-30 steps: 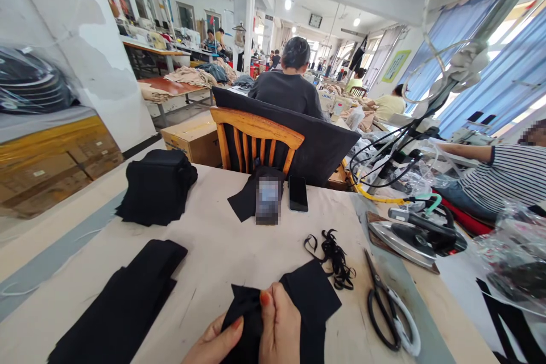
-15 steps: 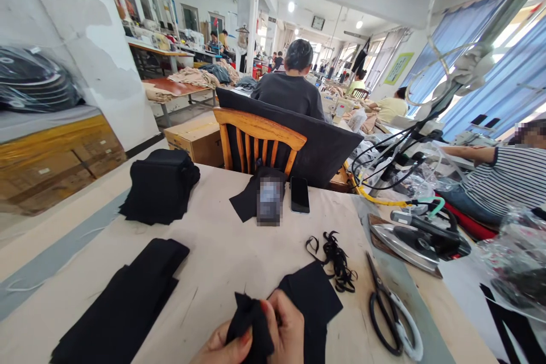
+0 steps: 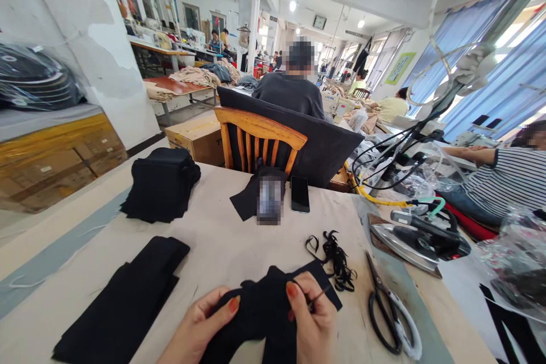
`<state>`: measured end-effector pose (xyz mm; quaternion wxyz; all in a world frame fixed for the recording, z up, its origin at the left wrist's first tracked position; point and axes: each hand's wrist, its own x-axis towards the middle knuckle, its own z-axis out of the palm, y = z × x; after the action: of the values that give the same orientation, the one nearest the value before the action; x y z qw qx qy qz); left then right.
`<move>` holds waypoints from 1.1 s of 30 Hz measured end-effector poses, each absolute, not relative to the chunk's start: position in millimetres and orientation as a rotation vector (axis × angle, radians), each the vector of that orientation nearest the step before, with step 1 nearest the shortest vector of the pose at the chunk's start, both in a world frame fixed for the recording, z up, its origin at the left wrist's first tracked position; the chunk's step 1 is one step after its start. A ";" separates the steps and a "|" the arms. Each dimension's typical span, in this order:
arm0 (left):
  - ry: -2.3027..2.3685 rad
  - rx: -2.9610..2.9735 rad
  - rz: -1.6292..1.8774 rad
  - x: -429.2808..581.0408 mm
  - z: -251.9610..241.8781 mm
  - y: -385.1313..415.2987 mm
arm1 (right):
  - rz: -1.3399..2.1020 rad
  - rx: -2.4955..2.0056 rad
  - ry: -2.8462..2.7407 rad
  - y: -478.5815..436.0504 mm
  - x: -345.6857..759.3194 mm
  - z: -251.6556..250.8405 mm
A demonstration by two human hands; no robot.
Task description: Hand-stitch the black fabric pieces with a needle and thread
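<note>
A piece of black fabric [image 3: 260, 307] is stretched between my two hands, just above the table's front edge. My left hand [image 3: 207, 321] pinches its left side, thumb on top. At the right side, my right hand [image 3: 313, 315] grips the fabric between thumb and fingers. A thin dark pointed thing [image 3: 321, 293] sticks out by the right fingers; its kind is unclear. Partly hidden behind the right hand lies another black fabric piece [image 3: 335, 297]. Beyond it is a tangle of black strips [image 3: 336, 261].
Scissors [image 3: 388, 307] and an iron [image 3: 409, 244] lie to the right. Two black fabric stacks, a nearer one [image 3: 123, 296] and a taller one [image 3: 160, 185], sit at left. A phone [image 3: 300, 194] lies near the far edge, before a wooden chair [image 3: 260, 125]. Co-workers sit beyond.
My hands have moved apart and slightly up, the right one further right. The black fabric, bunched up before, is now spread out between them.
</note>
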<state>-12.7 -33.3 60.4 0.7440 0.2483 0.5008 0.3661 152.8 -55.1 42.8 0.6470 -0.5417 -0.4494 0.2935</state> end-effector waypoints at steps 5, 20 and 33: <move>1.295 1.172 1.070 -27.1 66.7 -14.7 | 1.094 -1.161 -0.958 -50.7 156.6 54.3; 1.026 0.795 0.950 3.8 74.6 -20.2 | 1.216 -1.185 -0.635 -51.0 135.0 54.5; 1.110 0.915 1.008 8.2 76.5 -23.7 | 1.131 -1.040 -0.636 -52.7 122.8 44.1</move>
<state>8.2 -23.7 76.5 0.6385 0.4010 0.4862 0.4418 122.8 -52.7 44.1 0.6737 -0.4623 -0.2827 0.5025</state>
